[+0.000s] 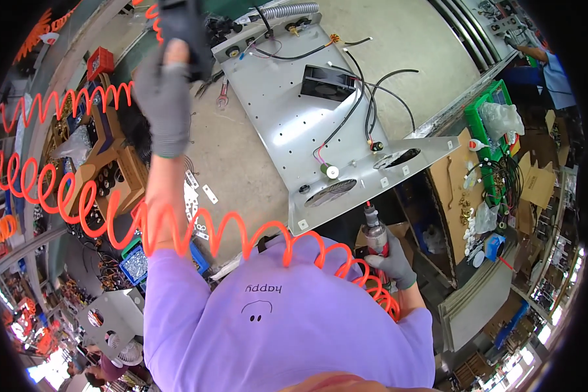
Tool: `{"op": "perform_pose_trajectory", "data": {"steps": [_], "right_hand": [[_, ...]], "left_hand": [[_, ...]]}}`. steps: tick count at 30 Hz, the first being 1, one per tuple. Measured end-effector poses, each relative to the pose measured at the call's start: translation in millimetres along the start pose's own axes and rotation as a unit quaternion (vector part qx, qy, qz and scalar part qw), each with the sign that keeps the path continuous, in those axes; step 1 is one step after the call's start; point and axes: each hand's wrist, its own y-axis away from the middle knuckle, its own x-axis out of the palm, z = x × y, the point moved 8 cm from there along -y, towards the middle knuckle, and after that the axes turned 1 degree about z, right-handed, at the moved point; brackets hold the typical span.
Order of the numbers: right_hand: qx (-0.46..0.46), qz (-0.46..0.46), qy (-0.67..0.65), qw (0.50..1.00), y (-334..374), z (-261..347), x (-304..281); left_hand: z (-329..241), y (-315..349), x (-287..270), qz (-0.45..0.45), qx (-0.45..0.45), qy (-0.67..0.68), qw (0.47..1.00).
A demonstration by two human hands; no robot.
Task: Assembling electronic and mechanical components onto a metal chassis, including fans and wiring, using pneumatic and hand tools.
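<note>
My left hand [164, 104], in a grey glove with bare fingertips, reaches to the far left. It grips a black blocky part [188, 39]; blur hides its exact kind. My right hand [392, 262], gloved too, is wrapped round a red and silver air screwdriver [375, 236] near my body, its bit pointing away from me. Between them, a bent sheet-metal panel [274, 111] lies on the bench, its near flange [372, 178] standing up with round cutouts. On the panel rest a black square fan [328, 83], black cables [374, 98] and a small green-and-white connector [330, 171].
An orange coiled air hose [242, 228] stretches across my front. A red-handled wrench [223, 96] and white metal strips [191, 196] lie on the bench. Cardboard boxes [111, 173] stand at left, a green crate [487, 130] at right. Another person [555, 78] is at the far right.
</note>
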Motion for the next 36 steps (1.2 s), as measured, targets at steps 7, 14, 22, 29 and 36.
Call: {"op": "perform_pose_trajectory", "data": {"steps": [7,14,22,29,36], "right_hand": [[0.011,0.013,0.008,1.0,-0.5,3.3,-1.7],[0.035,0.012,0.035,0.999,-1.5,15.5,-8.1],[0.027,0.013,0.086,0.996,-5.5,15.2,-14.7],[0.029,0.018,0.081,0.996,-10.5,12.3,-15.9],[0.045,0.018,0.098,0.994,-9.7,18.0,-16.6]], "left_hand": [[42.6,57.2,20.9,0.223,-0.126,-0.046,0.966],[29.7,190.0,93.3,0.455,-0.212,0.095,0.859],[-8.7,203.9,110.2,0.434,-0.063,0.068,0.896],[-13.1,204.9,120.0,0.434,-0.045,0.062,0.898],[-13.5,207.5,126.3,0.435,-0.052,0.078,0.895]]}}
